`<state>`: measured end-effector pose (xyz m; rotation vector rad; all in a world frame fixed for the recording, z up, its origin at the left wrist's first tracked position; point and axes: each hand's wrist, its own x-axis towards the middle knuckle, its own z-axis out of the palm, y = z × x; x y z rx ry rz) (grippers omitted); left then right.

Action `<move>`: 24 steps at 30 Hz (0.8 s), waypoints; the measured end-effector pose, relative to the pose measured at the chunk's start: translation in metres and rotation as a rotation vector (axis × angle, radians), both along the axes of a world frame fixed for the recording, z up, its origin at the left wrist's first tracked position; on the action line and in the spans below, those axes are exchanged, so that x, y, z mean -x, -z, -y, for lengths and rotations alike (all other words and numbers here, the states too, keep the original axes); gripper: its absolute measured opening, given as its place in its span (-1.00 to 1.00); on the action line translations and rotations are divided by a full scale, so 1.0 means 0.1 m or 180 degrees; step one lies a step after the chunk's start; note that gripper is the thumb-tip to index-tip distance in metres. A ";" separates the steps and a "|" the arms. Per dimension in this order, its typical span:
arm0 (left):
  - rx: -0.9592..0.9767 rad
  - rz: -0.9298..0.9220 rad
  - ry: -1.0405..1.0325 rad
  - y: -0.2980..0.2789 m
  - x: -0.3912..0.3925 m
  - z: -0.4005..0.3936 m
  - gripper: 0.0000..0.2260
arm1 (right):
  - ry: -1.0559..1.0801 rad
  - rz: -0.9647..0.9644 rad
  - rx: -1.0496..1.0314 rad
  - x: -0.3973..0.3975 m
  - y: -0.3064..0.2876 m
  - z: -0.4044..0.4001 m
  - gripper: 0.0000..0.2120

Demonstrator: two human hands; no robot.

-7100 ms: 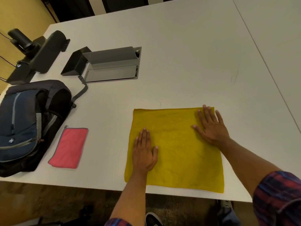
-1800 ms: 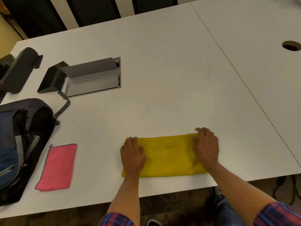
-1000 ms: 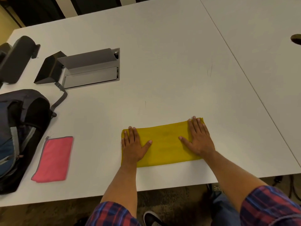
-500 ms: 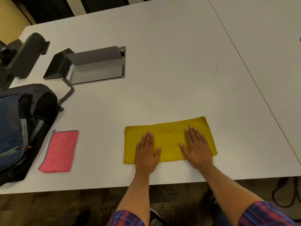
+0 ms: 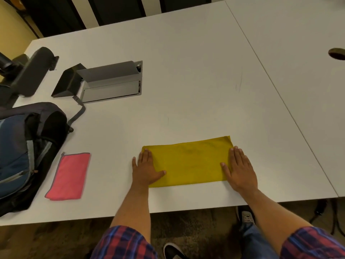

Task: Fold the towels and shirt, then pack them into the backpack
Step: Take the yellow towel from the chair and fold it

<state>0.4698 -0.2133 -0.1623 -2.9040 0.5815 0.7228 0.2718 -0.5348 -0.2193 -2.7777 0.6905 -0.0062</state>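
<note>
A yellow towel [image 5: 188, 162], folded into a long rectangle, lies flat near the table's front edge. My left hand [image 5: 144, 169] rests palm down on its left end, fingers spread. My right hand [image 5: 239, 169] presses flat on its right end. A pink towel [image 5: 69, 175], folded narrow, lies to the left. Beside it at the left edge sits the blue and black backpack [image 5: 22, 152]. No shirt is in view.
A grey cable box with a raised lid [image 5: 110, 81] is set into the white table [image 5: 186, 71] at the back left. Black devices [image 5: 31, 71] stand at the far left. A seam and a round cable hole [image 5: 337, 54] are to the right.
The yellow towel went from a full square to a half-height strip. In the last half second both hands slid outward from its middle to its two ends.
</note>
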 end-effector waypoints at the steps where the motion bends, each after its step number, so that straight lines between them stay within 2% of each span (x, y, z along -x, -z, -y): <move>1: 0.0090 0.0103 0.0017 -0.02 0.09 0.06 0.08 | 0.0052 0.0043 -0.0012 0.01 -0.04 0.01 -0.31; 4: 0.0376 0.0115 -0.0077 -0.04 0.45 0.25 0.02 | 0.0214 0.0240 0.0062 0.06 -0.17 -0.03 -0.44; 7: 0.0510 -0.0036 -0.0151 -0.03 0.81 0.34 0.00 | 0.0276 0.0338 0.0045 0.17 -0.22 -0.13 -0.47; 10: 0.0369 -0.0345 -0.0306 -0.04 0.98 0.35 0.05 | 0.0598 0.0297 -0.0575 0.18 -0.25 -0.17 -0.49; 14: 0.0284 -0.0679 -0.0374 -0.13 0.94 0.32 -0.13 | 0.1250 0.0103 -0.1563 0.04 -0.43 -0.18 -0.49; 18: 0.0352 -0.0814 -0.0472 -0.25 0.81 0.27 -0.23 | 0.1605 -0.0196 -0.1844 -0.12 -0.56 -0.19 -0.65; 24: 0.0511 -0.0881 -0.0859 -0.26 0.86 0.23 -0.26 | 0.1944 0.0164 -0.2334 -0.26 -0.67 -0.29 -0.65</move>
